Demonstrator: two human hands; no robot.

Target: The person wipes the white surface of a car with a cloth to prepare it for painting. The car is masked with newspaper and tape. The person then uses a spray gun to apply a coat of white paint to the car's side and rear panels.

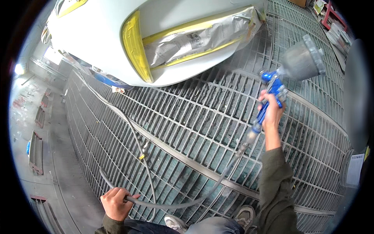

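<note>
A blue spray gun (272, 87) with a cloudy paint cup (302, 59) on top is gripped by my right hand (271, 111), held out to the right over the grating. From the bottom of its handle a grey air hose (191, 203) curves down and across to my left hand (117, 202), whose fingers are closed around it near the lower left. Ahead of both hands is a pale car bumper (101, 43). Yellow masking tape (137, 46) and newspaper (194, 42) cover its openings. The gun sits right of the bumper, apart from it.
Metal floor grating (187, 128) lies under my shoes (244, 217). More hose (132, 128) trails across it from the bumper's left side past a yellow tag (142, 156). A grey wall (54, 136) stands at the left. A red frame (334, 17) and papers lie at the far right.
</note>
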